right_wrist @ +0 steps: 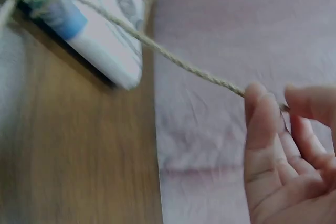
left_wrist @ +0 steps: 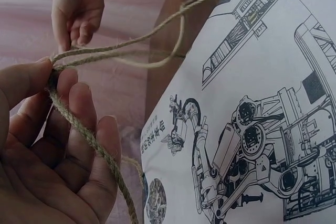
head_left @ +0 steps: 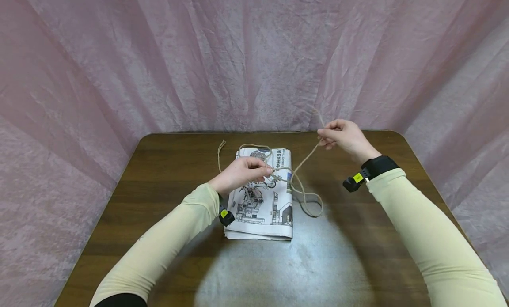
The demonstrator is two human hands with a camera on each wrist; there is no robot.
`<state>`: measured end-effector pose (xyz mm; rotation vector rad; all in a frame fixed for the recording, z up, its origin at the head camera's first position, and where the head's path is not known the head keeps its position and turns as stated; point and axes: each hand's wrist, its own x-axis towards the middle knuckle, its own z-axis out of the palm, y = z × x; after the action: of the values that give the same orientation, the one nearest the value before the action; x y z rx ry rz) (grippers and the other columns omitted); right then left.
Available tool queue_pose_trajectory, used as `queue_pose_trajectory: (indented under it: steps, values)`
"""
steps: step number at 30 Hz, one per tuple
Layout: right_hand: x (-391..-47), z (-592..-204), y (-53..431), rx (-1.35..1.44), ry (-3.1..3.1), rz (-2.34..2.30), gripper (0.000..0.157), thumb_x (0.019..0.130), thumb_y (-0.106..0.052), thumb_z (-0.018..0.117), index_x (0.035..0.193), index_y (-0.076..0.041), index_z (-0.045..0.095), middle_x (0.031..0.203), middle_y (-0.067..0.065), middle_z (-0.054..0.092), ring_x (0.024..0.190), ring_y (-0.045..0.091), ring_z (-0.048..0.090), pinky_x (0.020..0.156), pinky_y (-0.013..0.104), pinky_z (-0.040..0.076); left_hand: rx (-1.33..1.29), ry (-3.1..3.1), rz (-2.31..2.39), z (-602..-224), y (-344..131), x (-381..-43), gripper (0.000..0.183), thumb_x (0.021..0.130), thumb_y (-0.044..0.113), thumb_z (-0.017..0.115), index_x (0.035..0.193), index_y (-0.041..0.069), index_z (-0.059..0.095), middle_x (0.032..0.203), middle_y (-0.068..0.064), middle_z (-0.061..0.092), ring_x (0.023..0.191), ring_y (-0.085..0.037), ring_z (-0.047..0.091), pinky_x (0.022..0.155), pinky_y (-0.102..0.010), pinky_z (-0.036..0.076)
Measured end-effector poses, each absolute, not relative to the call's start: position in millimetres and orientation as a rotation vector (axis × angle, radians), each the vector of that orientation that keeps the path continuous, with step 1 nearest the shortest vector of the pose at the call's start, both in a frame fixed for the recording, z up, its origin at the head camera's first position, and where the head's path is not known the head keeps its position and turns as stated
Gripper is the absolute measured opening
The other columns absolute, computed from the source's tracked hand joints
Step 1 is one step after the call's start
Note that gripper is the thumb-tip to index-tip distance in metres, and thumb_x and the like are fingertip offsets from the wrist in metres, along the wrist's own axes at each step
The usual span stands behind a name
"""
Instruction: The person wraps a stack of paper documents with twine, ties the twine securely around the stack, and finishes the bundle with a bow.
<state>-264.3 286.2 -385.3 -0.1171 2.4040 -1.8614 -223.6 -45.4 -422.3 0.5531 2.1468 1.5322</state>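
Far left: pink draped cloth [head_left: 79, 77] hanging behind and beside the brown tabletop [head_left: 167, 174]. On the tabletop, a loose end of jute twine [head_left: 219, 159] trailing off the far-left corner of a folded newspaper bundle [head_left: 264, 214] printed with machine drawings. Over the bundle's middle, left hand [head_left: 242, 174] with fingers [left_wrist: 79, 124] curled round the twine, pinching it where the strands cross above the paper — cord running down across the palm in the left wrist view. Just right of the bundle, a slack loop of twine [head_left: 312, 205] lying on bare wood, partly overlapping the paper's right edge. From the crossing, one strand rising taut and diagonal to the right. At its upper end, right hand [head_left: 343, 137] raised above the far edge of the tabletop, thumb and forefinger [right_wrist: 260, 114] pinched narrow on the cord, short tail poking up past them. Black wrist units with yellow tabs on both cream sleeves. Nothing between the two hands but the stretched strand itself.
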Motion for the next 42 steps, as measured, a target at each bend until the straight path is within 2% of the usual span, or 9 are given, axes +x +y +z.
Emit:
queue_pose_trajectory:
  steps: [5,13,19,22,25,30,33,37,42]
  values:
    - [-259,-380,335,0.097,2.234,-2.208,0.031,0.095,-0.016,0.067,0.111,0.004,0.050,0.092,0.004,0.073,0.085,0.019,0.072,0.077,0.031,0.057,0.554,2.151,1.536,-422,-45,-224,0.024,0.094,0.032,0.069,0.107,0.012,0.073,0.106,-0.005,0.069,0.101,-0.033,0.065,0.093,-0.046,0.051]
    - [-242,-399,407,0.431,2.151,-2.567,0.033,0.090,-0.005,0.071,0.105,0.001,0.042,0.086,0.000,0.067,0.079,0.011,0.071,0.074,0.025,0.056,0.557,2.121,1.554,-420,-45,-225,0.027,0.094,0.031,0.069,0.109,0.009,0.072,0.109,-0.007,0.069,0.108,-0.040,0.062,0.090,-0.036,0.053]
    - [-225,-420,449,0.763,2.918,-1.707,0.030,0.094,-0.038,0.065,0.103,-0.011,0.056,0.075,-0.022,0.054,0.070,-0.008,0.053,0.064,0.014,0.045,0.556,2.094,1.588,-419,-45,-225,0.026,0.095,0.028,0.069,0.109,0.006,0.072,0.110,-0.011,0.068,0.110,-0.041,0.060,0.093,-0.040,0.052]
    - [-218,-431,455,0.597,3.094,-1.337,0.039,0.096,-0.043,0.060,0.109,-0.006,0.059,0.079,-0.019,0.056,0.069,-0.006,0.051,0.061,0.019,0.044,0.548,2.072,1.610,-419,-45,-225,0.025,0.095,0.026,0.068,0.108,0.005,0.072,0.110,-0.012,0.067,0.112,-0.042,0.059,0.095,-0.043,0.051]
    - [-213,-438,446,0.271,3.132,-1.132,0.043,0.097,-0.039,0.060,0.114,0.001,0.059,0.087,0.002,0.066,0.072,0.006,0.061,0.061,0.027,0.048,0.544,2.068,1.614,-419,-45,-225,0.026,0.095,0.026,0.069,0.108,0.004,0.072,0.109,-0.011,0.067,0.112,-0.042,0.059,0.096,-0.045,0.050]
    - [-211,-443,407,-0.135,3.163,-0.861,0.055,0.096,-0.042,0.064,0.128,0.002,0.058,0.119,0.026,0.060,0.109,0.042,0.054,0.086,0.055,0.044,0.543,2.112,1.577,-419,-46,-226,0.030,0.094,0.032,0.069,0.109,0.006,0.071,0.110,-0.009,0.066,0.111,-0.040,0.060,0.095,-0.042,0.051]
    - [-214,-448,374,-0.343,3.266,-0.807,0.043,0.096,-0.032,0.064,0.128,-0.002,0.062,0.122,0.021,0.060,0.111,0.040,0.051,0.089,0.056,0.041,0.549,2.126,1.568,-419,-46,-227,0.032,0.094,0.033,0.069,0.110,0.006,0.071,0.110,-0.008,0.067,0.110,-0.039,0.060,0.094,-0.041,0.051]
    - [-215,-462,322,-0.688,3.250,-0.878,0.020,0.096,-0.012,0.063,0.114,-0.008,0.070,0.107,0.006,0.066,0.090,0.022,0.059,0.075,0.043,0.048,0.540,2.110,1.585,-419,-45,-226,0.030,0.095,0.030,0.069,0.110,0.005,0.071,0.110,-0.008,0.066,0.110,-0.040,0.060,0.095,-0.043,0.051]
    - [-217,-482,265,-0.923,3.018,-0.861,0.023,0.092,-0.004,0.063,0.113,-0.010,0.067,0.109,0.002,0.065,0.095,0.016,0.062,0.079,0.038,0.051,0.540,2.093,1.595,-419,-41,-224,0.024,0.095,0.028,0.069,0.110,0.009,0.072,0.111,-0.009,0.067,0.110,-0.038,0.061,0.094,-0.043,0.051]
